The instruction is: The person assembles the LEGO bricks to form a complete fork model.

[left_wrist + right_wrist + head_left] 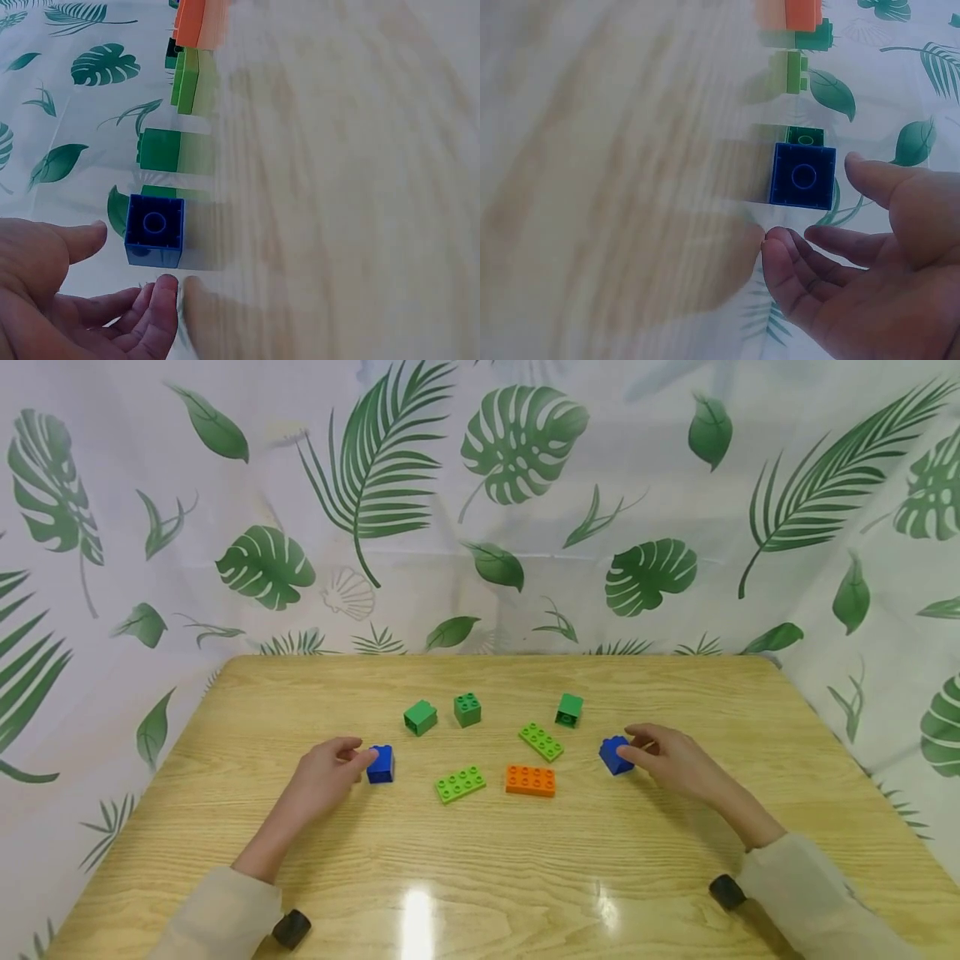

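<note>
Left hand point(324, 779), left of frame centre: fingers point(163, 311) moderately wide, just beside a blue block point(381, 767). Right hand point(672, 763), right of centre: fingers similarly parted, just beside a second blue block point(614, 762).

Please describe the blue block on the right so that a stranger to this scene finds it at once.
In the head view, find the wooden table, then the right grip above it. The blue block sits beside this grip, rightmost of all blocks. It differs in colour from the nearby green block and light-green brick; the other blue block is by the left grip.
</note>
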A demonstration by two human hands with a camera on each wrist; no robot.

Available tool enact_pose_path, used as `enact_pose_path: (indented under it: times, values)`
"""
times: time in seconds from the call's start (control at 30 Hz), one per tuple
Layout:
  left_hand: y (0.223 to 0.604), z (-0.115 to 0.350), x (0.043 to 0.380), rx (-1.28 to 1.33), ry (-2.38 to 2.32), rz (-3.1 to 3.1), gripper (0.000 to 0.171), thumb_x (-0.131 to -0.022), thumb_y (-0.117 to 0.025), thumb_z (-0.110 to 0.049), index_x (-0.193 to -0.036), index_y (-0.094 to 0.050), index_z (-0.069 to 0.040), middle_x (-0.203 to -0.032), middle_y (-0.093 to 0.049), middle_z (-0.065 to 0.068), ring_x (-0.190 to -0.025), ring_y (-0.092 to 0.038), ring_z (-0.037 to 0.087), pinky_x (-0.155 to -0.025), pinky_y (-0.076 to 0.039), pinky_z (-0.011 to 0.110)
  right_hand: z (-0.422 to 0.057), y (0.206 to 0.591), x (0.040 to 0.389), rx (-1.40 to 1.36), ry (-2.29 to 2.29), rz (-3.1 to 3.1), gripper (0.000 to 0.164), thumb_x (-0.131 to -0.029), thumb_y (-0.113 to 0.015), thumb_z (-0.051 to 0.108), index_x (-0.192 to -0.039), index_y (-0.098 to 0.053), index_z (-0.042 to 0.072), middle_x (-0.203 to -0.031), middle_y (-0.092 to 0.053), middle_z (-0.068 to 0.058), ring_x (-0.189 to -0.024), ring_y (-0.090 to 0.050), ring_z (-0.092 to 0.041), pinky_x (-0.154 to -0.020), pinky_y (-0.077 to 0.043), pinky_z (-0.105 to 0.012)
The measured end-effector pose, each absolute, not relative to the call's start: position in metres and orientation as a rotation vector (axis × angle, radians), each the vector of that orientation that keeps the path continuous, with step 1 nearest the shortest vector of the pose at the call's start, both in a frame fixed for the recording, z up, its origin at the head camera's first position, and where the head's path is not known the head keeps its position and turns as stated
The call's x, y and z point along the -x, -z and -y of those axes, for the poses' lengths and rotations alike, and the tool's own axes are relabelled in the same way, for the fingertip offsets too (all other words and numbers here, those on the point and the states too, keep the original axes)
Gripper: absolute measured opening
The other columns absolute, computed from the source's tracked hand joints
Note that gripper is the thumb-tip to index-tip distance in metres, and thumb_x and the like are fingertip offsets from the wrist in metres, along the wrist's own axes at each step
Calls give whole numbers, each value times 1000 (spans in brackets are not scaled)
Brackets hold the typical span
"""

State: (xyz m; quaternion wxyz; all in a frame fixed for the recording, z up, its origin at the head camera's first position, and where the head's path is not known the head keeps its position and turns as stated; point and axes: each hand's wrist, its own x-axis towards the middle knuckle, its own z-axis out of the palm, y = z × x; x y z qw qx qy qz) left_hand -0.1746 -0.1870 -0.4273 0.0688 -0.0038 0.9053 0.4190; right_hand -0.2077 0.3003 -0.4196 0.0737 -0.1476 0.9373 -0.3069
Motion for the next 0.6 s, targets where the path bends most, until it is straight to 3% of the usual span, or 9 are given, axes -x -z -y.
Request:
enact_pose_path:
  times: [0.3,0.6]
  values:
    - [429,182,186,-13,-1180,-2724,61,-106,-61,-35,-147,-49,7,-132,-63,27,-98,-70,27,-82,-57,42,-297,420,214,412,920,-2770,61,-106,-60,33,-142,-49,-15,-122,-64,-27,-106,-64,-37,-85,-56,-48]
    - [432,182,187,-14,-1155,-2712,51,-106,-61,-33,-143,-58,2,-125,-69,20,-98,-68,25,-80,-56,41,-298,424,219,438,973,-2687,57,-107,-60,27,-143,-49,-15,-121,-64,-25,-99,-65,-30,-70,-54,-34]
